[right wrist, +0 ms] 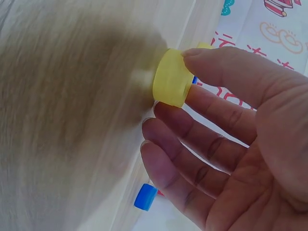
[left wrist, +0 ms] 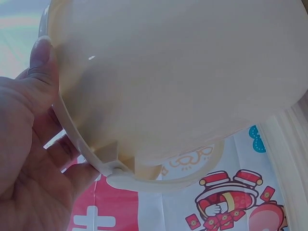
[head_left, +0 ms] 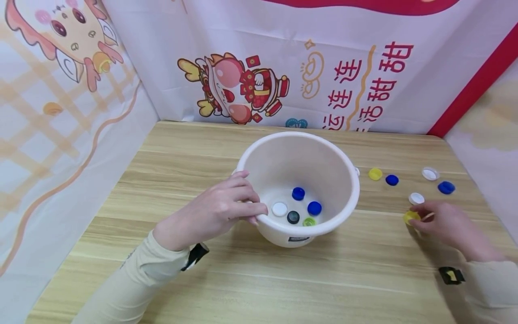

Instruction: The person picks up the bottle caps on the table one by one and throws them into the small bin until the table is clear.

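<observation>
A cream plastic bucket (head_left: 265, 225) stands mid-table, with several bottle caps on its floor: a white cap (head_left: 279, 209), a dark cap (head_left: 293, 217), a green cap (head_left: 309, 222) and blue ones. My left hand (head_left: 226, 202) grips the bucket's near-left rim, thumb on the outside in the left wrist view. At the right of the table my right hand (head_left: 449, 227) pinches a yellow bottle cap (right wrist: 171, 77) between thumb and fingers. Just beyond that hand lies a white cap (head_left: 416, 198).
Farther back on the right lie another yellow cap (head_left: 375, 174), a small blue cap (head_left: 391, 180), a white cap (head_left: 430, 173) and a larger blue cap (head_left: 446, 187). A printed cloth (head_left: 251, 27) hangs behind the wooden table (head_left: 162, 166).
</observation>
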